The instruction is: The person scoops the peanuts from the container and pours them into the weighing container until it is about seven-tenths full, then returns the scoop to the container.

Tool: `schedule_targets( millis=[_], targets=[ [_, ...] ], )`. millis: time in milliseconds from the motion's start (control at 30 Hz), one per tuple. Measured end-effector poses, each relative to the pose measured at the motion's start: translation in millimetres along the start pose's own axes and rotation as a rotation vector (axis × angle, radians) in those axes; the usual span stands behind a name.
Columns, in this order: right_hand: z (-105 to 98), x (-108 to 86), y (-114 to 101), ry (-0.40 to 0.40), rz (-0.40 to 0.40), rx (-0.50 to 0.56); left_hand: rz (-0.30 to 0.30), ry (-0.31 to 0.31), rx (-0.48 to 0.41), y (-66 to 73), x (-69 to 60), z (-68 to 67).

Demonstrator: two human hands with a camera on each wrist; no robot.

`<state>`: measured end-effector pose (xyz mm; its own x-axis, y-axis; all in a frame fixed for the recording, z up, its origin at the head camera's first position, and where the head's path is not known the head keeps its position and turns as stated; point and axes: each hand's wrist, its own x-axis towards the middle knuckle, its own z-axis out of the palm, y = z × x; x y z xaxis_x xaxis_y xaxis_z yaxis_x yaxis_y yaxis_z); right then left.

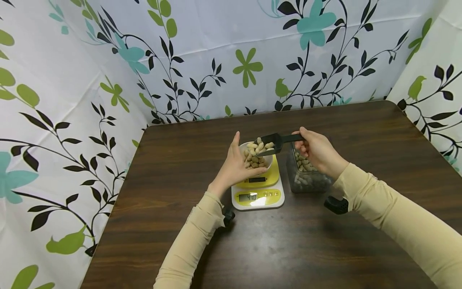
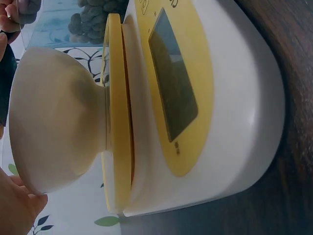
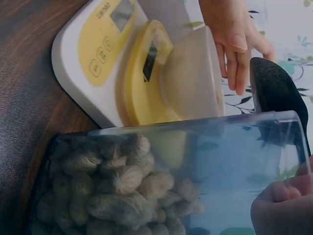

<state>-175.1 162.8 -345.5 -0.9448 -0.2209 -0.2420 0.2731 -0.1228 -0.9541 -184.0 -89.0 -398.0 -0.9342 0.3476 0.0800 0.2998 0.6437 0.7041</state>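
A white bowl (image 2: pixel 54 122) of unshelled peanuts (image 1: pixel 252 154) stands on a yellow-and-white kitchen scale (image 1: pixel 258 205). My left hand (image 1: pixel 234 165) is beside the bowl, thumb and forefinger spread around its near left side; fingertips seem to touch it in the left wrist view. With my right hand (image 1: pixel 319 152) I grip the handle of a black scoop (image 1: pixel 277 141). The scoop is above the bowl's right side, its mouth facing left, with peanuts at its front edge. Below my right hand stands a clear plastic container (image 3: pixel 244 161) partly filled with peanuts.
Everything stands on a dark wooden table (image 1: pixel 162 200). The container is just right of the scale. A patterned white curtain (image 1: pixel 216 48) hangs behind and at both sides. The scale's display (image 1: pixel 248 197) shows digits I cannot read surely.
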Motion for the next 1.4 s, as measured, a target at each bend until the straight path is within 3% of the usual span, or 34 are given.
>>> schedule_targets(
  millis=[367, 800, 1400],
  targets=[
    [4.5, 5.7, 7.3, 0.056, -0.015, -0.217, 0.01, -0.012, 0.036, -3.0, -1.6, 4.0],
    [12.2, 4.8, 6.4, 0.124, -0.072, -0.379, 0.023, -0.015, 0.015, -3.8, -2.6, 5.4],
    [12.8, 4.6, 8.6, 0.177, -0.247, -0.222, 0.032, 0.0, 0.01, -7.0, -1.7, 6.4]
  ],
)
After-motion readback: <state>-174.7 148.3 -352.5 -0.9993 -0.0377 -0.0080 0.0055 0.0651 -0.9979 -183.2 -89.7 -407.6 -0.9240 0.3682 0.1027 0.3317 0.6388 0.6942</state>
